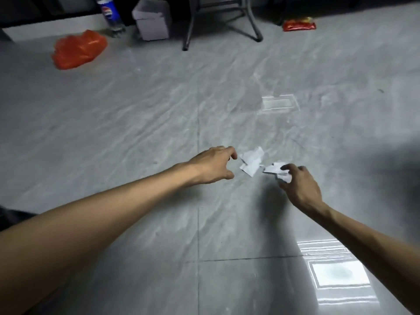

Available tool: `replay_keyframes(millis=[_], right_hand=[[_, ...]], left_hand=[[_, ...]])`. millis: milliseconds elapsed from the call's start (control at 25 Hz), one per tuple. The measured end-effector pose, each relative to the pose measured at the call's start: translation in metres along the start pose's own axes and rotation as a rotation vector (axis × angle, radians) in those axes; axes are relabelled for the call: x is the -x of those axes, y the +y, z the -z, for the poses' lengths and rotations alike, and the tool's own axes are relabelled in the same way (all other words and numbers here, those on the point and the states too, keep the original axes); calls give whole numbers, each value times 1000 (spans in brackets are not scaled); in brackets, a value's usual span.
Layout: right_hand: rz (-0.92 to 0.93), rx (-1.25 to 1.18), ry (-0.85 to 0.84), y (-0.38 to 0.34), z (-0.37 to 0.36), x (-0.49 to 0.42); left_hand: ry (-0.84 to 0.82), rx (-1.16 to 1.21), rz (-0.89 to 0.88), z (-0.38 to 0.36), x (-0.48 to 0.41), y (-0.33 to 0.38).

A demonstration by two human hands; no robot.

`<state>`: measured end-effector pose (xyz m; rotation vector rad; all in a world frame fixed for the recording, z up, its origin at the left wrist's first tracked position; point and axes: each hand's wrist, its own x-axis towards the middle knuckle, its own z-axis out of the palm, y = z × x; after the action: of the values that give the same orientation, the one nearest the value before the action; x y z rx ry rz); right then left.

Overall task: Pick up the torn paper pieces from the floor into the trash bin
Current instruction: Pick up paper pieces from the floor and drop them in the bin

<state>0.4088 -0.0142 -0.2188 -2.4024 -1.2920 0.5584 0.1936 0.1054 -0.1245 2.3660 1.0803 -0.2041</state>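
Observation:
Torn white paper pieces (251, 162) lie crumpled on the grey tiled floor at the middle of the view. My left hand (213, 164) hovers just left of them with thumb and fingers spread apart, holding nothing. My right hand (300, 185) is closed on other white paper pieces (276, 170), which stick out from its fingers to the left, close to the loose pieces. No trash bin is in view.
At the back lie an orange plastic bag (78, 50), a Pepsi bottle (110, 15), a small white box (153, 19), metal chair legs (223, 21) and a red snack packet (298, 25). A clear plastic tray (279, 103) lies beyond the paper.

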Motion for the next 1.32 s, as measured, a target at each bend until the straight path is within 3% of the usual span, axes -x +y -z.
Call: replay_keyframes(millis=[160,280,520,680,800,1000,1120,1320], right_hand=[[92,105,-101,26,-16,-34],[126,55,-33,29,-33,-44],[-167,-525,49,36,-34,-36],[-201,-616,19,27,-36,-19],[-248,-712,-123,-3,-57,4],[-182,-861,-405,-75,-66,36],[-7,-808,-559,-130,-61,62],[252,-760,-621,-243,-51,105]], left_hand=[[-45,-19,31,-31,-50,6],[-8,-32,72,-53,-83,7],[87,-193,82,-99,-130,13],[215,-4,128,-96,-122,5],[298,245,203,-67,-88,-8],[355,328,199,23,7,-35],[495,346,227,69,85,-51],[776,325,352,103,218,-86]])
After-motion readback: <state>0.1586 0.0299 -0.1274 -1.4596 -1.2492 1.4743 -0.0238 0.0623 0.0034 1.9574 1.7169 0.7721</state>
